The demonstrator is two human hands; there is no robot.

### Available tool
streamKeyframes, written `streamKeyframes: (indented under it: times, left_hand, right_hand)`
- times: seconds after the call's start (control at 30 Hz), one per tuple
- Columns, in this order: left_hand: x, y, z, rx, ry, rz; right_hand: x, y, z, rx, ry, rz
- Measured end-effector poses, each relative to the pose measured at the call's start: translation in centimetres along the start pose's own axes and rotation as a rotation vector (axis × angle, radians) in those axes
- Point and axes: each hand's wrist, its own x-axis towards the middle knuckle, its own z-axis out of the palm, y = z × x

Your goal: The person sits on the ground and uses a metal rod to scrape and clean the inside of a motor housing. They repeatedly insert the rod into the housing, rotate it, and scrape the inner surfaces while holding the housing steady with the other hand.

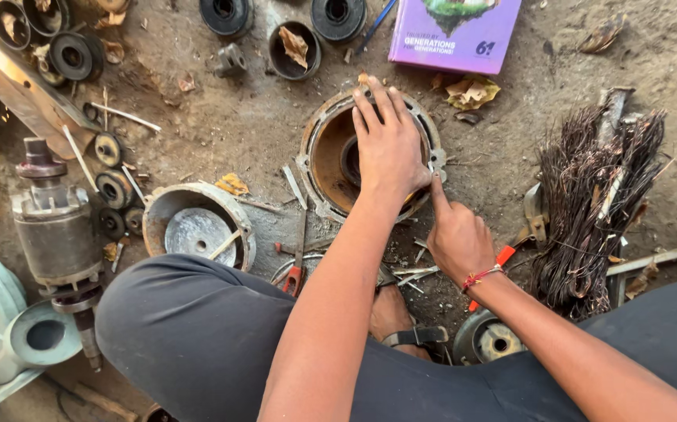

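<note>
I am crouched over a dusty dirt floor, looking straight down at my two bare hands. My left hand lies flat across the top of a round, rusty motor housing that sits on the ground straight ahead of me; its fingers are spread apart and press on the far rim, closing on nothing. My right hand is curled just beside the housing's near right edge, with its forefinger stretched up to touch the rim. A red-handled tool pokes out from under that hand; I cannot tell whether the other fingers are clamped on it. A red thread circles my right wrist.

To the right lies a tangled bundle of old copper wire. To the left sits a grey metal end cover, and further left a motor rotor with its shaft. Black pulleys and bearings are scattered along the top, near a purple book. Bits of metal and dry leaves lie about.
</note>
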Motion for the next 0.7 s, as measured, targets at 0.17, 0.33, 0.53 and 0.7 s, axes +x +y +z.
streamKeyframes:
  times: [0.17,0.33,0.53,0.7]
  left_hand:
    - [0.1,-0.2,0.5,-0.106,0.145,0.014]
    - [0.0,0.0,0.8,-0.002,0.076,0.015]
    - [0.2,-0.2,0.1,-0.029,0.102,0.006]
    - [0.2,-0.2,-0.2,-0.052,0.039,0.003]
  right_hand:
    - [1.5,-0.2,-0.8,-0.075,0.010,-0.018]
    - [0.2,0.2,-0.7,-0.058,-0.023,0.027]
    - [0.3,0.3,-0.9,-0.030,0.008,-0.012]
    - [1.2,0.0,-1.2,-0.042,0.000,-0.013]
